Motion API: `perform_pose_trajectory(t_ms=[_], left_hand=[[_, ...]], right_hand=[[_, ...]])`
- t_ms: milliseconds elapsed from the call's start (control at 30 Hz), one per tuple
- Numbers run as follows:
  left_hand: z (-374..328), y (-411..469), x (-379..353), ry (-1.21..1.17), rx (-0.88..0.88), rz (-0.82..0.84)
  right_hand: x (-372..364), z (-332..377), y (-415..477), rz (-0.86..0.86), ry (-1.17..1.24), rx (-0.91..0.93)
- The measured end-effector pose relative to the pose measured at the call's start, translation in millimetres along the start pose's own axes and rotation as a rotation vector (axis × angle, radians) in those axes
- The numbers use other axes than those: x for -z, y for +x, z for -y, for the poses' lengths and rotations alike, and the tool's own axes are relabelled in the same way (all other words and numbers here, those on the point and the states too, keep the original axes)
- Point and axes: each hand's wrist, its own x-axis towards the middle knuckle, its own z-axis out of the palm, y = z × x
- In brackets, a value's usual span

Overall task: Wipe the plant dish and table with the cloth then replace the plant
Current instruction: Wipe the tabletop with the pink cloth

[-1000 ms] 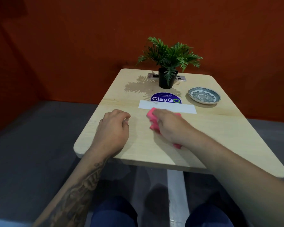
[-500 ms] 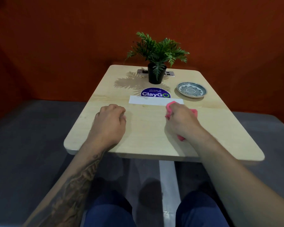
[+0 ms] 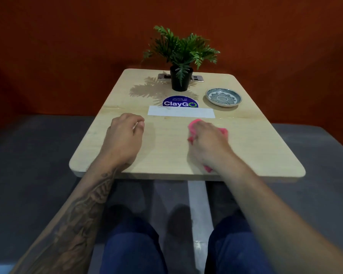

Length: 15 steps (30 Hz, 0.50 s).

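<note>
A pink cloth lies on the light wooden table under my right hand, which grips it and presses it down near the table's middle right. My left hand rests on the table to the left, its fingers curled and holding nothing. The potted green plant in a black pot stands at the far middle of the table. The patterned blue-grey dish sits empty to the right of the plant, apart from it.
A round blue "ClayGO" sticker and a white strip lie between my hands and the plant. A metal socket plate is behind the pot. An orange wall backs the table; my knees are under its near edge.
My right hand slid the cloth to the right across the table over the last second. My left hand stayed curled in place. The camera view shifted slightly.
</note>
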Motion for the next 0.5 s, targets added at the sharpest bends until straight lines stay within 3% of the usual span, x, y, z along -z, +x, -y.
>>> perform_pose_trajectory(t_ms=[133,233,300,400,500], left_hand=[[8,3,1,-0.324,0.113,-0.033],[5,-1,1,-0.482,0.197,-0.076],[1,-2,0,-0.489,0.206,-0.064],[1,-1,-3,-0.438,0.190,-0.031],[3,0,-6,-0.378,0.184,-0.018]], right_hand=[[-29,96,-25,0.020,0.067,0.338],[-20,87,-30,0.078,0.242,0.450],[-12,46,-23,0.074,0.272,0.365],[11,-23,-11,-0.003,0.276,0.074],[14,-28,1,0.038,0.149,-0.113]])
